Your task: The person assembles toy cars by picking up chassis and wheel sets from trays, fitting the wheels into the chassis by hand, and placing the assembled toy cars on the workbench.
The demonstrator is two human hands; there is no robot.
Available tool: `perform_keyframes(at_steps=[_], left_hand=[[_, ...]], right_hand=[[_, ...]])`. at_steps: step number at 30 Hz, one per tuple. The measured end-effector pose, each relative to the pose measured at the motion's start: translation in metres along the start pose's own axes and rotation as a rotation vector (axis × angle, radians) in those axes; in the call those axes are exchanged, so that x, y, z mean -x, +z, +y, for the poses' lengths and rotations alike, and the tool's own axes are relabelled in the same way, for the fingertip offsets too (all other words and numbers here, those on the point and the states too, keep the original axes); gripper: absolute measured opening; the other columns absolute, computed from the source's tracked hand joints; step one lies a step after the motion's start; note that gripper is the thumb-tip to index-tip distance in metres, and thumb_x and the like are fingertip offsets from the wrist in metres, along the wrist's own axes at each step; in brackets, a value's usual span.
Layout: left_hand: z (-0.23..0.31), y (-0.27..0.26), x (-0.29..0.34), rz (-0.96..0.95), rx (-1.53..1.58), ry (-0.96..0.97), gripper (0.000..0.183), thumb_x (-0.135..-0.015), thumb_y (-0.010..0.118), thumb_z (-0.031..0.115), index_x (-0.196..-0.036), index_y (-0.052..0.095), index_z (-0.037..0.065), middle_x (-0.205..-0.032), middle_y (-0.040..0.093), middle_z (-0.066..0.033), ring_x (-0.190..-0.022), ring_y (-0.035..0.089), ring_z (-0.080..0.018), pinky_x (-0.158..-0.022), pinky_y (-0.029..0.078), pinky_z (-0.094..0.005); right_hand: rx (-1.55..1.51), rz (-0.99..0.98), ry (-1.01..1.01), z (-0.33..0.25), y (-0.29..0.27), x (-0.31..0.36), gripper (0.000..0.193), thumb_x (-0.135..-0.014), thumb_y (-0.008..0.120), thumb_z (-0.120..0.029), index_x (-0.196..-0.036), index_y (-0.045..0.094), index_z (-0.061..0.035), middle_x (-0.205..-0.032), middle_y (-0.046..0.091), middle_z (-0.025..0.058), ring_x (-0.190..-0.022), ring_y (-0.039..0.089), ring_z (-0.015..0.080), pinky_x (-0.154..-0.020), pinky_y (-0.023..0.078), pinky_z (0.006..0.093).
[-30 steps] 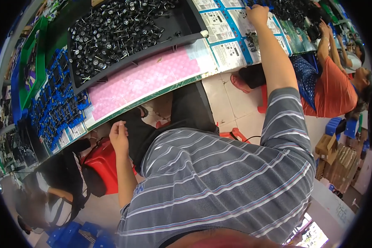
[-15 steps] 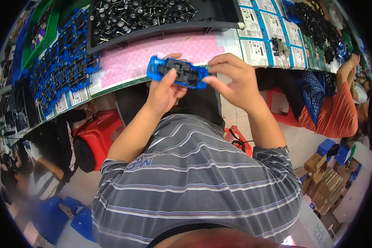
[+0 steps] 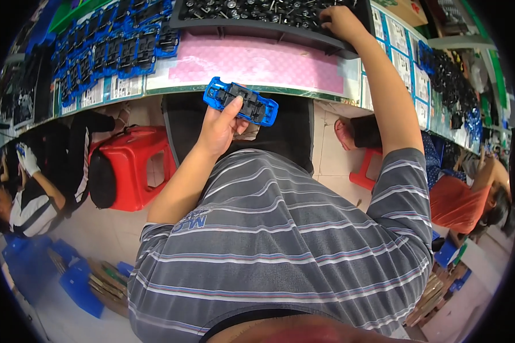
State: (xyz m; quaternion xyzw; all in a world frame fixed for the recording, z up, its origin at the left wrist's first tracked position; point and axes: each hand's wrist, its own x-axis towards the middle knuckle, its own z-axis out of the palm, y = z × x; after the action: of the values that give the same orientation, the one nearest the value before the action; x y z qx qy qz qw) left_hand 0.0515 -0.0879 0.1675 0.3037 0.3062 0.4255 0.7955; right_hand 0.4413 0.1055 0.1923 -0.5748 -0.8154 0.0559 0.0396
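Observation:
My left hand (image 3: 220, 127) is closed round a toy car body (image 3: 240, 103), blue at the edges with a black chassis facing up. The thumb presses on the middle of the chassis; the other fingers are mostly hidden beneath it. Away from the car, my right hand (image 3: 342, 24) reaches over the right end of a dark tray (image 3: 257, 32). Its fingers are bent and apart among black wheels on metal axles (image 3: 280, 12), and I see nothing held between them.
Rows of blue-and-black car bodies (image 3: 117, 51) lie on the table at left. Pink bubble wrap (image 3: 252, 62) covers the table before the tray. Printed cards (image 3: 397, 37) lie at right. Red stools (image 3: 129, 168) stand below, and people sit on both sides.
My right hand has left the car body and moved up and right to the tray. My left hand still holds the car. The view has shifted, so the tray sits further right.

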Motion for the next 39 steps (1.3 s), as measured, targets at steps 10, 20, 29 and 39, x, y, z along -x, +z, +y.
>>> perform_keyframes(at_steps=[10,20,29,39], left_hand=[[0.0,-0.01,-0.012,0.016,-0.06,0.079,0.026,-0.1,0.055,0.024,-0.119,0.053,0.006,-0.098,0.064,-0.0059,-0.078,0.059,-0.014,-0.062,0.045,-0.0274],[-0.007,0.011,-0.021,-0.004,-0.057,0.106,0.02,-0.096,0.064,0.024,-0.103,0.061,0.005,-0.083,0.063,-0.0017,-0.068,0.059,-0.0079,-0.06,0.048,-0.0213],[-0.006,-0.009,-0.015,0.013,-0.066,0.106,0.026,-0.1,0.054,0.022,-0.119,0.054,0.004,-0.096,0.064,-0.0072,-0.076,0.06,-0.0144,-0.062,0.047,-0.0266],[-0.005,-0.035,-0.011,0.178,-0.052,0.122,0.021,-0.1,0.055,0.022,-0.113,0.056,0.006,-0.094,0.065,-0.0062,-0.076,0.06,-0.0139,-0.062,0.046,-0.0272]], right_hand=[[-0.61,0.482,-0.124,-0.188,-0.029,0.106,0.018,-0.078,0.077,-0.013,-0.085,0.067,-0.0008,-0.115,0.066,0.0155,-0.106,0.064,0.0288,-0.088,0.05,0.036],[-0.767,0.292,-0.005,-0.24,0.0,0.131,0.028,-0.074,0.079,-0.006,-0.095,0.061,-0.0021,-0.117,0.063,0.0146,-0.105,0.062,0.0281,-0.09,0.05,0.034],[-0.733,0.378,0.222,-0.153,-0.055,0.053,0.017,-0.086,0.072,-0.013,-0.09,0.066,0.0025,-0.077,0.065,0.0079,-0.067,0.065,0.0182,-0.063,0.051,0.028],[-0.443,0.607,-0.118,-0.186,-0.006,0.043,0.028,-0.08,0.077,-0.008,-0.107,0.068,-0.0051,-0.087,0.067,0.0058,-0.075,0.064,0.0172,-0.07,0.052,0.0264]])
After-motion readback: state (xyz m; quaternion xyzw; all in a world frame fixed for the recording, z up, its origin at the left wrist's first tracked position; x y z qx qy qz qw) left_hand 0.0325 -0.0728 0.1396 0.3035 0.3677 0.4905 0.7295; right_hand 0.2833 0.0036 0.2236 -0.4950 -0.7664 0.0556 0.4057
